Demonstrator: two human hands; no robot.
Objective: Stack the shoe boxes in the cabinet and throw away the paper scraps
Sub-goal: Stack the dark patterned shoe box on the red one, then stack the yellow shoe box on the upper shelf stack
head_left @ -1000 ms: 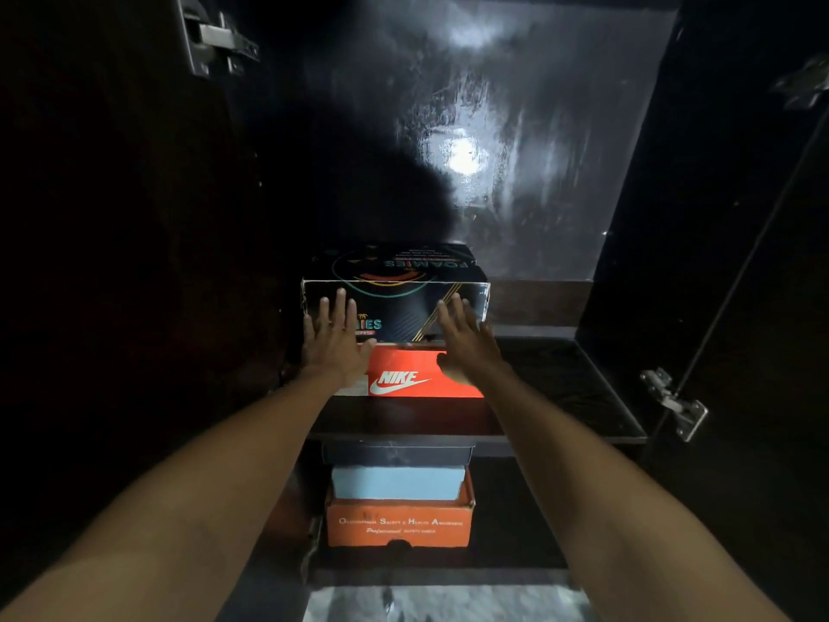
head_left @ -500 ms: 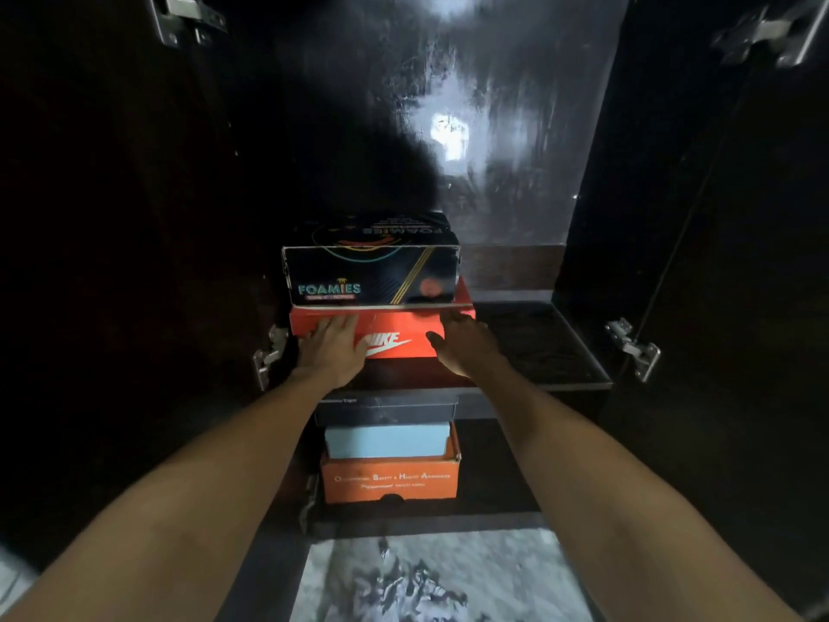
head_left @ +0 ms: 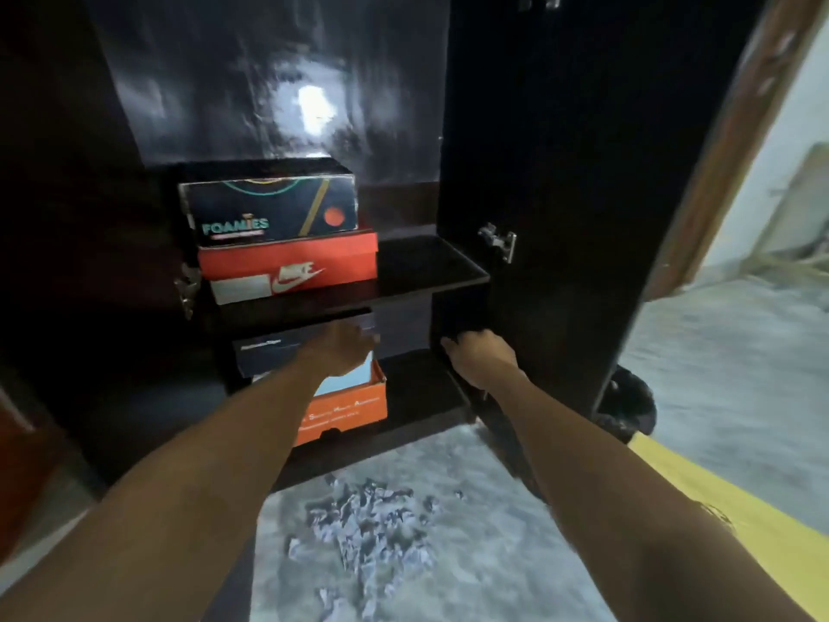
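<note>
Cabinet (head_left: 538, 150) open, interior dark. Upper shelf (head_left: 426, 271): Foamies box (head_left: 269, 208) sits squarely on red Nike box (head_left: 291, 267), so that stack looks done. Lower shelf: dark box (head_left: 269, 352) on top of a pale blue box (head_left: 354, 379), itself on an orange box (head_left: 350, 410); also stacked, though blur hides the alignment. Paper scraps (head_left: 368, 523) lie heaped on the floor just in front of the cabinet, not yet picked up; a dark bin (head_left: 628, 406) stands behind the right door. Left hand (head_left: 341, 352) is at the dark box's right end; contact and grip cannot be told. Right hand (head_left: 480, 356) hangs loosely curled, holding nothing. Judgement: stacking roughly complete, scrap disposal remains.
</note>
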